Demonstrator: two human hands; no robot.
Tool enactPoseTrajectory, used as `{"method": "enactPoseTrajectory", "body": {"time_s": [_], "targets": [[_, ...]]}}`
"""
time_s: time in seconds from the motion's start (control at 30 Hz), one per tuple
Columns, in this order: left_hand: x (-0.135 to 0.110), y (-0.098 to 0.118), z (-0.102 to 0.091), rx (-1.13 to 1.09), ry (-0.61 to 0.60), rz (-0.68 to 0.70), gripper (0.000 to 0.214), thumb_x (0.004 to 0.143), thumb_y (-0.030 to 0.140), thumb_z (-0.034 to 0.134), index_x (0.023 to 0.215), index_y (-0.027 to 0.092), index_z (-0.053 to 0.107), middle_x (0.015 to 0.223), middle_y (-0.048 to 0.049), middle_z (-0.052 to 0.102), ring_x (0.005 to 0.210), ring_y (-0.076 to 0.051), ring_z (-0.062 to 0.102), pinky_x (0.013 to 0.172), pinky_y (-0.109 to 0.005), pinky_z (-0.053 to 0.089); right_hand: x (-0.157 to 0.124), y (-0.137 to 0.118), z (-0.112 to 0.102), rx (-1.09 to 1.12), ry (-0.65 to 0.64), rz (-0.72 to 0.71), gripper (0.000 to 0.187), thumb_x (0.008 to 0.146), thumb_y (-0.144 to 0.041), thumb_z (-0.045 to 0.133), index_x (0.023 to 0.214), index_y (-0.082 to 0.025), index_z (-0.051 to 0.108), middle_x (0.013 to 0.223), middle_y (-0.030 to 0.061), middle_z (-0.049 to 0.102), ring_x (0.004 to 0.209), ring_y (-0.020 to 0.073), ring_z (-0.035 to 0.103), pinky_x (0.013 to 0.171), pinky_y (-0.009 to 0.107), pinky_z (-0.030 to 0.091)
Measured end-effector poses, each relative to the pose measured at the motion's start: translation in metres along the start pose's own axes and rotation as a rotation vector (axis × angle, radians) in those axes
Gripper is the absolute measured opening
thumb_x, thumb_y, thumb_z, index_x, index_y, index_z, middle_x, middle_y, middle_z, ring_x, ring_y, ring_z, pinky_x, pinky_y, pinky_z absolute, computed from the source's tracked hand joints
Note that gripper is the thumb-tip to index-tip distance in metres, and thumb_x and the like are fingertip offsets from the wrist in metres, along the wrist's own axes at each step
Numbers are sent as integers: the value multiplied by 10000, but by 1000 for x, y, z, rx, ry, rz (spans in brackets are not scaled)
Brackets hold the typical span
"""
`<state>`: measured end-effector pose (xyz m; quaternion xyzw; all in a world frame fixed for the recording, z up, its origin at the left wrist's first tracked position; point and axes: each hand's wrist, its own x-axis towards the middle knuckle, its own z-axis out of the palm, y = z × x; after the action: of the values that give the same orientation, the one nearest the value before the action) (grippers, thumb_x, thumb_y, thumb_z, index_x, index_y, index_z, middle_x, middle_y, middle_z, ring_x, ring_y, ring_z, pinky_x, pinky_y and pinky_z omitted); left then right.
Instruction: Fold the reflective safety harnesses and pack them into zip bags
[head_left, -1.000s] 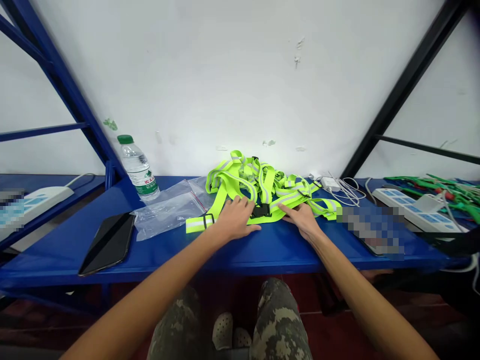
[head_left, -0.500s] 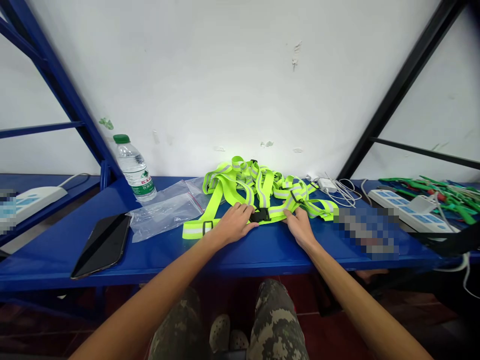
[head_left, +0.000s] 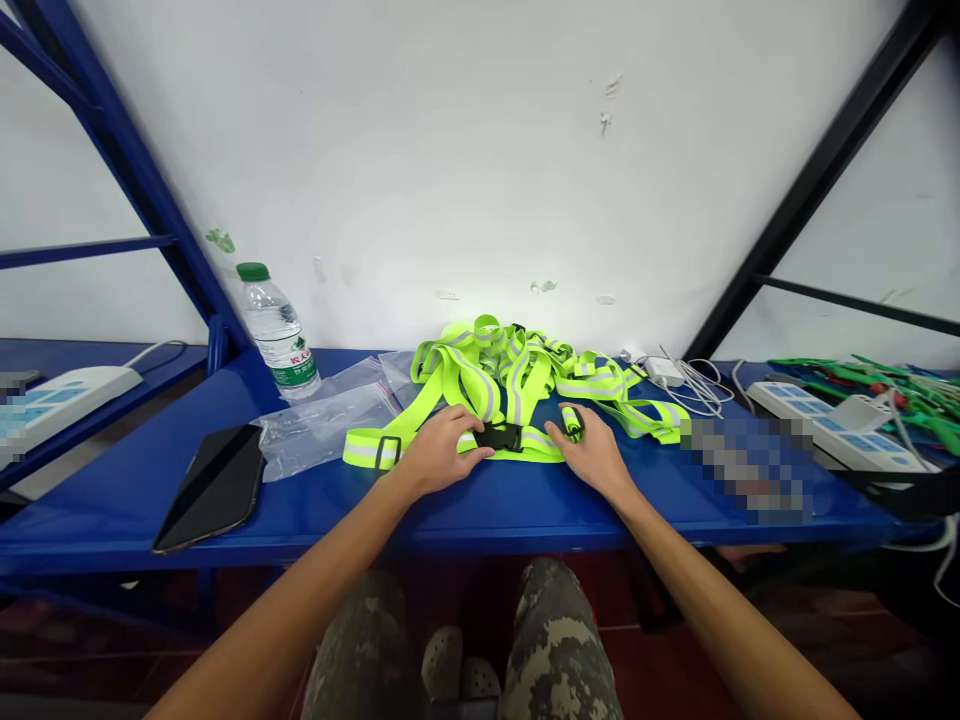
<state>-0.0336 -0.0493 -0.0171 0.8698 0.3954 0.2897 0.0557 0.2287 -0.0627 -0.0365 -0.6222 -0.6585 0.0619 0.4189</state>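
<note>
A neon-yellow reflective strap point(head_left: 538, 445) with a silver stripe lies along the front of the pile, joined by a black buckle point(head_left: 499, 437). My left hand point(head_left: 444, 450) is closed on the strap just left of the buckle, thumb near its lower edge. On the other side, my right hand point(head_left: 592, 452) grips the strap, a folded part with a black slider point(head_left: 574, 425) showing between thumb and fingers. Another black slider point(head_left: 388, 452) sits on the strap left of my left hand. Behind both hands is a tangled heap of the same webbing point(head_left: 487, 365).
Clear plastic bags point(head_left: 330, 425), a black phone point(head_left: 214, 490) and a water bottle point(head_left: 277, 335) stand or lie at left on the blue table point(head_left: 510, 515). A white charger with cable point(head_left: 675, 375), a blurred-out item point(head_left: 750, 465) and a power strip point(head_left: 832, 425) are at right.
My right hand has folded the strap end with its slider up into its grip. The buckle and my left hand have shifted slightly left, and the front strap lies straighter.
</note>
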Motion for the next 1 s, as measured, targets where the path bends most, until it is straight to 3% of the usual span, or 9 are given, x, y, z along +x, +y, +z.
{"method": "enactPoseTrajectory", "body": {"time_s": [0.07,0.17,0.3,0.4,0.53,0.67,0.8,0.9,1.0], "targets": [[-3,-1,-1,52,-27,-8,310,876,433,609,1086,205,622,1140,-91,617,1060,-251,588,925,-388,459,1,4,-1,-55,9,-9,372,829,-501,544,926,-168,681,907,123,697,869,276,628,789,387,481],[-4,1,-1,131,-71,-26,332,910,456,548,1130,209,572,1174,-94,616,1083,-267,583,906,-394,459,5,13,-6,102,32,164,393,831,-544,540,696,-185,626,602,65,621,582,220,585,575,341,480],[-2,5,-1,170,-85,-65,325,945,496,471,1074,204,536,1030,-72,660,979,-253,604,819,-366,453,8,14,-14,574,109,444,394,676,-544,736,759,-170,646,477,-5,553,366,155,482,341,283,390],[-3,4,-2,172,-42,-95,327,953,512,447,1037,210,538,960,-57,653,893,-229,602,770,-344,440,10,13,-22,842,73,550,448,534,-406,873,855,-162,677,585,-3,640,412,135,541,327,237,411],[-5,3,-4,174,34,-94,315,938,518,477,979,214,552,913,-49,642,883,-225,592,762,-332,426,10,19,-34,1023,-23,606,608,428,-262,929,976,-181,678,772,22,721,666,199,691,516,286,583],[-7,5,-7,169,55,-63,279,943,486,484,960,214,544,910,-48,643,893,-225,579,753,-324,422,8,29,-44,895,67,510,726,408,-271,934,1078,-174,673,915,55,722,742,209,686,532,290,587],[-9,4,-10,82,22,-64,248,948,453,485,953,214,550,946,-45,653,898,-215,576,775,-319,428,7,47,-53,717,-113,289,768,472,-259,900,1195,-196,651,1063,71,661,885,199,654,697,300,584],[-10,-1,-11,-53,36,-121,246,928,453,521,903,213,574,935,-31,655,915,-205,576,831,-321,426,10,65,-53,549,-116,165,608,571,-263,813,1155,-171,670,1000,61,633,825,170,639,726,304,559],[-10,-7,-10,-96,17,-140,256,892,465,577,861,211,589,913,-24,659,907,-203,574,854,-326,419,13,75,-49,360,-12,106,444,672,-268,667,1098,-143,681,922,65,633,748,170,631,679,320,543]]}}
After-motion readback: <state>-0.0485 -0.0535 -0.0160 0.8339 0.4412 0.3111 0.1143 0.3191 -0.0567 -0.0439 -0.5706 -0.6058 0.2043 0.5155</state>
